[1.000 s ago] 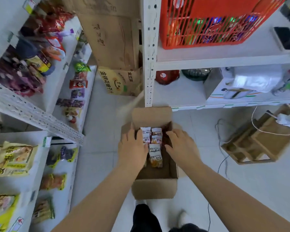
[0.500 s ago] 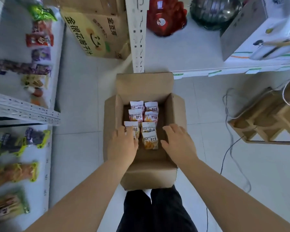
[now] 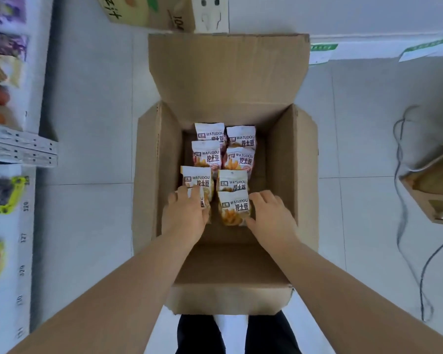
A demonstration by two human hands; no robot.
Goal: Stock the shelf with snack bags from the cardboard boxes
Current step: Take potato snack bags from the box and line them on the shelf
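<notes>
Most of the stocking seems left: two rows of snack bags sit in the open cardboard box on the floor, the left hand resting loosely curled on the left row's near end, the right hand cupping the near-right bag between thumb and fingers, grip uncertain, nothing raised toward the left shelf.

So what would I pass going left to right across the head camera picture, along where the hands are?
White metal shelf with snack packets → left wall of the open brown cardboard box → left hand → white snack bag with orange picture → right hand → dark cable.
</notes>
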